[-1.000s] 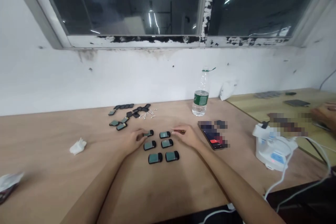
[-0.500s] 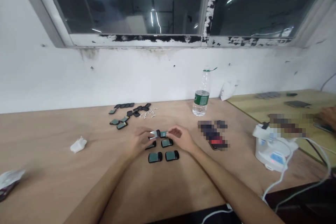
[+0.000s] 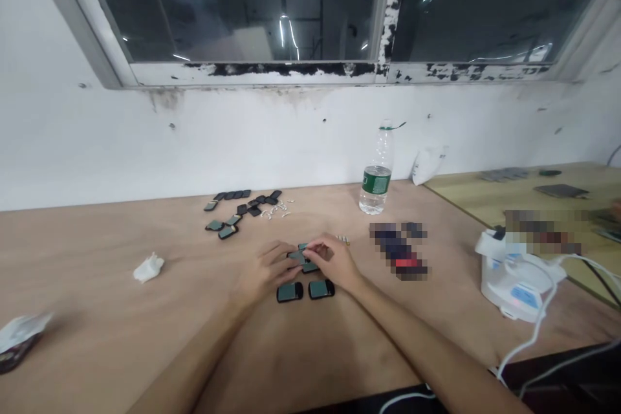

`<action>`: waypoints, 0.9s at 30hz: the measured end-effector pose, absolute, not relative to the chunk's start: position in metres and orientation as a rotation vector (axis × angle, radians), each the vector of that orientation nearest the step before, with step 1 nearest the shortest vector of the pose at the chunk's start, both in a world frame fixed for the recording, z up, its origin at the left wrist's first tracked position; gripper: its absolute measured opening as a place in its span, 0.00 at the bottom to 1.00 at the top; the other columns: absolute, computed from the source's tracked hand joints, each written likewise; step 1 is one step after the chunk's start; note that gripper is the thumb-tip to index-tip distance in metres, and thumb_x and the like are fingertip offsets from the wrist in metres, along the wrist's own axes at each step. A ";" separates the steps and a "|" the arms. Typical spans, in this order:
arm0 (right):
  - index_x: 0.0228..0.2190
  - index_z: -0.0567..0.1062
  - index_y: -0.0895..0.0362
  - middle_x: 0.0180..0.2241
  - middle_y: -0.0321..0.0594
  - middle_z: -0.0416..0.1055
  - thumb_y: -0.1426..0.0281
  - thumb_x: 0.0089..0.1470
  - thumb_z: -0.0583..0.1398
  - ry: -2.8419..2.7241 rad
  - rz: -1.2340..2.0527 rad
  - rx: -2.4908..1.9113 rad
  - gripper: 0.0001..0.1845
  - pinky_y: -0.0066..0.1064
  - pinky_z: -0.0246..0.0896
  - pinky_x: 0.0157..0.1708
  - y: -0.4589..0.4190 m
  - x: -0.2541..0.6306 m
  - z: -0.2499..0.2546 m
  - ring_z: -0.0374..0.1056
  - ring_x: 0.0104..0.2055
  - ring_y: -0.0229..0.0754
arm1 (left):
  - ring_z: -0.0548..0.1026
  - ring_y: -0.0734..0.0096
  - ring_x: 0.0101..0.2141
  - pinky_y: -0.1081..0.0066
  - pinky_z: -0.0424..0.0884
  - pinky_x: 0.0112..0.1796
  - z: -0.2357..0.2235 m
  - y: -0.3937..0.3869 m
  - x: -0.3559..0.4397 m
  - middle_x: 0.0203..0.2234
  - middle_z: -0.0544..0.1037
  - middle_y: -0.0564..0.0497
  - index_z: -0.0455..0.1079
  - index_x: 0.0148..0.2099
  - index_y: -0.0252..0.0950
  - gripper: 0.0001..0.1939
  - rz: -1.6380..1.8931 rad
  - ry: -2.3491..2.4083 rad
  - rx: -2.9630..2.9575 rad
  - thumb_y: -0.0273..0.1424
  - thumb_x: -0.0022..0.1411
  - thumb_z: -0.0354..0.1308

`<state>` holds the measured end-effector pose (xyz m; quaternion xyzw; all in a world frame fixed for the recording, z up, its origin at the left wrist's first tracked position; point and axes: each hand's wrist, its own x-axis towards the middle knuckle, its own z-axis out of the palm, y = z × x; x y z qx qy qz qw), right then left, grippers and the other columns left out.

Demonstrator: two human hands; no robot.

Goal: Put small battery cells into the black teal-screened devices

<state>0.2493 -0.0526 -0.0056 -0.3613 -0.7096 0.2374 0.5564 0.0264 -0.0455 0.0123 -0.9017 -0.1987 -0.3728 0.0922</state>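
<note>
Both of my hands meet at the middle of the wooden table [image 3: 97, 310] over a group of small black devices with greenish screens. My left hand [image 3: 264, 270] and my right hand [image 3: 332, 261] have their fingers pinched together on one small device [image 3: 297, 253], held just above the others. Two more devices [image 3: 290, 292] [image 3: 321, 288] lie flat side by side in front of my hands. Another is partly hidden under my fingers. A thin small object [image 3: 343, 240] lies on the table just beyond my right hand.
A further cluster of the small devices [image 3: 233, 213] lies near the wall with tiny white bits beside it. A water bottle [image 3: 377, 171], a white iron-like appliance [image 3: 514, 272] with a cable, a crumpled tissue [image 3: 148, 268] and a wrapper [image 3: 19, 336] are about.
My hands came together from resting apart beside the devices, lifted one device between them, and now hold it lower and nearer. The thin object left my right fingers and lies on the table.
</note>
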 end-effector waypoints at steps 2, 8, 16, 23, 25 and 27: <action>0.33 0.78 0.54 0.35 0.40 0.76 0.63 0.60 0.66 -1.712 0.565 -0.831 0.08 0.31 0.68 0.35 -0.053 0.249 -0.004 0.71 0.36 0.41 | 0.79 0.64 0.44 0.66 0.78 0.44 0.012 -0.046 0.025 0.45 0.80 0.48 0.76 0.43 0.41 0.02 -1.108 -0.598 -2.685 0.29 0.69 0.62; 0.45 0.76 0.54 0.44 0.42 0.78 0.67 0.56 0.68 -1.825 0.890 -0.736 0.15 0.36 0.74 0.45 -0.055 0.256 -0.003 0.76 0.45 0.44 | 0.79 0.62 0.43 0.64 0.79 0.43 0.004 -0.046 0.020 0.44 0.80 0.49 0.77 0.42 0.43 0.02 -1.172 -0.734 -2.708 0.31 0.69 0.62; 0.48 0.80 0.51 0.51 0.44 0.77 0.67 0.63 0.63 -1.960 0.612 -0.741 0.13 0.42 0.69 0.56 -0.053 0.266 0.005 0.73 0.52 0.47 | 0.81 0.62 0.40 0.63 0.81 0.40 0.006 -0.043 0.022 0.40 0.82 0.48 0.78 0.39 0.42 0.08 -1.322 -0.912 -2.729 0.38 0.69 0.62; 0.41 0.81 0.55 0.43 0.46 0.76 0.73 0.62 0.56 -1.797 0.311 -1.150 0.13 0.44 0.67 0.54 -0.023 0.325 0.004 0.71 0.47 0.49 | 0.82 0.54 0.42 0.55 0.81 0.45 0.001 -0.016 -0.008 0.44 0.83 0.46 0.81 0.34 0.38 0.15 -1.417 -1.516 -2.601 0.45 0.63 0.66; 0.38 0.82 0.55 0.42 0.46 0.77 0.76 0.60 0.57 -1.875 0.258 -1.187 0.13 0.46 0.65 0.55 -0.016 0.336 -0.002 0.70 0.48 0.50 | 0.83 0.53 0.41 0.54 0.82 0.45 -0.002 -0.007 -0.016 0.42 0.84 0.44 0.80 0.30 0.38 0.19 -1.394 -1.599 -2.660 0.49 0.58 0.68; 0.38 0.83 0.54 0.43 0.45 0.78 0.75 0.60 0.58 -1.973 0.246 -1.193 0.13 0.46 0.64 0.55 -0.013 0.340 -0.007 0.70 0.50 0.51 | 0.84 0.54 0.39 0.56 0.82 0.42 -0.005 -0.001 -0.022 0.41 0.85 0.43 0.80 0.29 0.38 0.21 -1.384 -1.660 -2.774 0.52 0.56 0.68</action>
